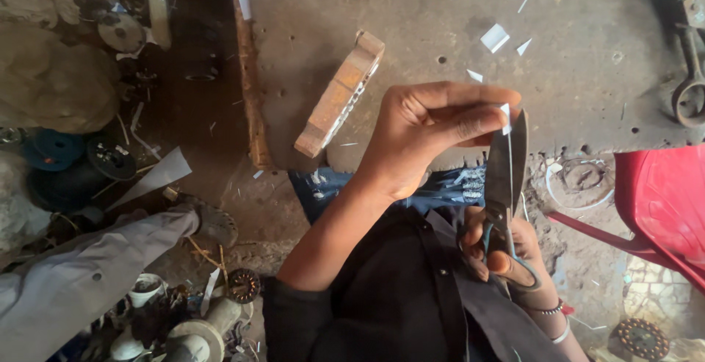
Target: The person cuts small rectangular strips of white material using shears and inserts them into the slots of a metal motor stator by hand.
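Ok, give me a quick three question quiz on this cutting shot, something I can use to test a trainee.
1. True or false: the left hand pinches a thin white strip.
2. Which hand grips the scissors? A) left B) right C) neither
3. Fill in: the rusty block lies on the ____ slab.

Key:
1. True
2. B
3. Concrete
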